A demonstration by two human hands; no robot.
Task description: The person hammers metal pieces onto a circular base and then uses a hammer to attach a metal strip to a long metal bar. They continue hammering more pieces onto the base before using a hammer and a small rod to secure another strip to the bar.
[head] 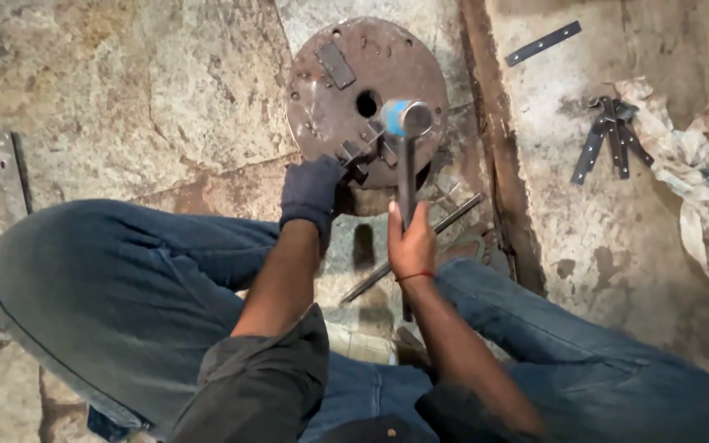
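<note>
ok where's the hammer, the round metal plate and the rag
hammer point(406, 120), head view, on its head
round metal plate point(346, 90), head view, on its rusty face
rag point(699, 176), head view, on its crumpled middle

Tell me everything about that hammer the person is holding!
The hammer has a thin grey metal handle and a round head that looks metal, with a blue band around it. It stands nearly upright, head at the top, raised just above the rusty round metal plate. The bare right hand grips the handle's lower part. The gloved left hand rests at the plate's edge, not touching the hammer.
</note>
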